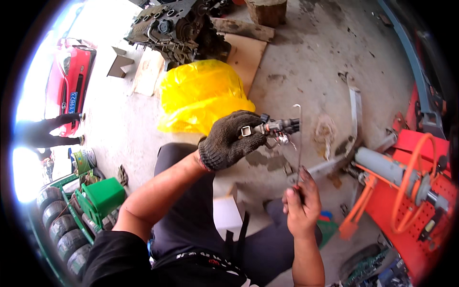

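Pinching the lower end of a thin hooked rod point(300, 148) between thumb and fingers, the bare right hand point(302, 205) is positioned in front of the person, right of the lap. The rod's long axis runs almost straight away from the person; its far end bends into a small hook turned toward the left. The left hand point(234, 138), in a glove, holds a small mechanical part point(273, 127) above the floor, between the body and a yellow plastic sheet point(201, 93). The part's long axis lies crosswise, left to right, with a square, open-mouthed end facing the person near the glove's knuckles. The gloved fingers are bent around the part; their tips are not clearly visible, and whether they are pressed together cannot be told. The rod crosses near the part's right end; contact cannot be confirmed. Materials: the rod is slender and appears to be metal; the part is irregular, grey and black, with a shiny silvery piece beneath; the glove is dark, coarse knit with a ribbed cuff. The sheet is glossy and crumpled. Beyond it stands a blocky, grimy engine point(177, 31), near flat brown cardboard point(246, 57) on stained grey concrete point(306, 71).
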Demonstrator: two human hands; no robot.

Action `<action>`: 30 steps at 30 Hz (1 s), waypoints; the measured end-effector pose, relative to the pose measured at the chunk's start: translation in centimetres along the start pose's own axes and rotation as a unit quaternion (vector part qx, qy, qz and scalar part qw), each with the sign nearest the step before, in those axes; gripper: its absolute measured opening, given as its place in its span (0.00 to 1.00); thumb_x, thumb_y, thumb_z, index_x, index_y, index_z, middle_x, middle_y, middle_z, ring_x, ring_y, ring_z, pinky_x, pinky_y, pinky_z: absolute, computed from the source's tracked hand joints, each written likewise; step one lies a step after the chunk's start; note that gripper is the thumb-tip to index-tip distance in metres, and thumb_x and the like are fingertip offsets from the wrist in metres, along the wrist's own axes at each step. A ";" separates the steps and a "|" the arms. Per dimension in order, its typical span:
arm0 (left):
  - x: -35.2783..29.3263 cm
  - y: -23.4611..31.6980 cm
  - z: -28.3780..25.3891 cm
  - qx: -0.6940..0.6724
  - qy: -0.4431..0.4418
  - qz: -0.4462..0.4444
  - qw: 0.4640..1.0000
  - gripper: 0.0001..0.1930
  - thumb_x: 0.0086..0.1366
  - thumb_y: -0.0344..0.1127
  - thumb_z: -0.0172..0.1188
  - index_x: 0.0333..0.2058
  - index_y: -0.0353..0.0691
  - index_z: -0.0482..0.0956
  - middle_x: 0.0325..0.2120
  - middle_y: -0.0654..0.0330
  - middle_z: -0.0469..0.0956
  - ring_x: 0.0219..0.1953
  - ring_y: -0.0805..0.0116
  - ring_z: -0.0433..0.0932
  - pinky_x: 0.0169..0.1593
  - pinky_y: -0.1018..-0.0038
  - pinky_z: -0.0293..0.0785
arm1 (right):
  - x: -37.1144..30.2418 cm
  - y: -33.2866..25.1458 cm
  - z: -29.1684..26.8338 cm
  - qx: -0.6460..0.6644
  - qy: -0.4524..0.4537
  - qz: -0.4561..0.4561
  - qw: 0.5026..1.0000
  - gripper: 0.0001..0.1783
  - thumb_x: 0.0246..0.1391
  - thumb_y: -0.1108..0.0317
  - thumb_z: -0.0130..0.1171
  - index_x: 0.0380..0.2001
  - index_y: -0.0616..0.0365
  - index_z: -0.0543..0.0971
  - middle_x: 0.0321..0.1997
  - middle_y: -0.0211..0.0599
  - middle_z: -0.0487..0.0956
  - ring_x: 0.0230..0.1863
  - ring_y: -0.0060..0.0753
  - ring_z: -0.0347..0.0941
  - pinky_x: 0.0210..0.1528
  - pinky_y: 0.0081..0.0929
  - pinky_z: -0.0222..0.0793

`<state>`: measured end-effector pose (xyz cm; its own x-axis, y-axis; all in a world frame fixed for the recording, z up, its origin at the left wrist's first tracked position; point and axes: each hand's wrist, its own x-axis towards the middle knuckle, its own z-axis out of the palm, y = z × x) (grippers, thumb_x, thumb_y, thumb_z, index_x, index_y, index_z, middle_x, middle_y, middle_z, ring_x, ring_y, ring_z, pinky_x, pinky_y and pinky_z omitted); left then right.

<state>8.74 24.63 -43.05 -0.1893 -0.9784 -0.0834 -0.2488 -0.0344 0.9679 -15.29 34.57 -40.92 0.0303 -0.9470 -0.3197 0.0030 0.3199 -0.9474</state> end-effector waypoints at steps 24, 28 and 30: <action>-7.5 -4.5 -3.0 0.043 0.191 0.216 0.957 0.11 0.74 0.27 0.47 0.51 0.32 0.71 0.42 0.49 0.83 0.44 0.59 0.84 0.50 0.67 0.79 | -6.8 6.5 11.5 -0.041 -0.037 -0.189 0.980 0.25 0.69 0.70 0.52 0.67 0.58 0.67 0.24 0.23 0.69 0.24 0.11 0.61 0.21 0.12 0.57; -7.3 -5.7 -3.2 0.052 0.210 0.240 0.946 0.11 0.76 0.33 0.46 0.48 0.32 0.73 0.39 0.49 0.83 0.42 0.62 0.84 0.47 0.67 0.79 | -6.6 7.0 12.4 -0.020 -0.018 -0.145 0.989 0.25 0.67 0.71 0.56 0.67 0.55 0.70 0.24 0.19 0.70 0.21 0.10 0.60 0.24 0.14 0.58; -7.3 -5.2 -3.3 0.023 0.213 0.230 0.949 0.13 0.76 0.37 0.46 0.46 0.32 0.75 0.37 0.50 0.84 0.39 0.63 0.83 0.45 0.67 0.78 | -6.1 7.5 12.6 -0.025 -0.012 -0.138 0.990 0.25 0.67 0.71 0.56 0.67 0.56 0.70 0.24 0.19 0.70 0.22 0.10 0.60 0.25 0.13 0.57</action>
<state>14.59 31.30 -46.66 0.1110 -0.8817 0.4586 -0.2751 0.4162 0.8667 -2.90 43.08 -45.93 0.0592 -0.9971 -0.0479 -0.0358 0.0458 -0.9983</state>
